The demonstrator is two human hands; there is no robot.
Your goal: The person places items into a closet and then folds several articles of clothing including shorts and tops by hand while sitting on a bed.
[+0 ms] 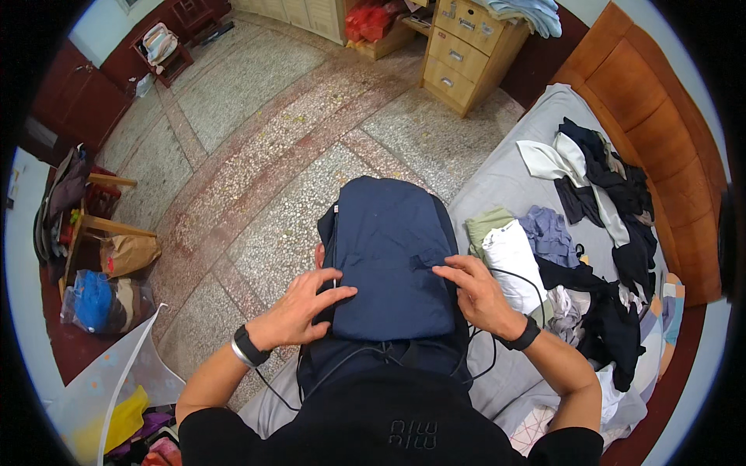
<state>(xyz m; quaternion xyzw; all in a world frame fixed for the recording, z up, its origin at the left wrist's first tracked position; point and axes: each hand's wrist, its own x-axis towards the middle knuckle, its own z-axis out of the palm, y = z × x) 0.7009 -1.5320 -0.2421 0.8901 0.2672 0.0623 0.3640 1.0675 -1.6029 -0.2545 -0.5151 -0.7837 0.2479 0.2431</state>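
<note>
A dark navy garment (pixel 387 233), folded into a long rectangle, lies over my lap, with small creases across its middle. My left hand (pixel 309 303) is at its left edge, thumb and fingers apart, fingertips on or just above the cloth. At the right edge, my right hand (pixel 475 291) has its fingers spread beside a small rumpled patch of the fabric. Neither hand grips the cloth. Both wrists wear black bands, and thin dark cables run from them.
On the bed (pixel 489 169) to my right lie a folded white garment (pixel 513 265), a green one (pixel 489 227), a crumpled blue one (pixel 548 233) and loose black clothes (pixel 612 326). A wooden drawer cabinet (pixel 460 58) stands ahead. A translucent cover (pixel 111 384) is at lower left.
</note>
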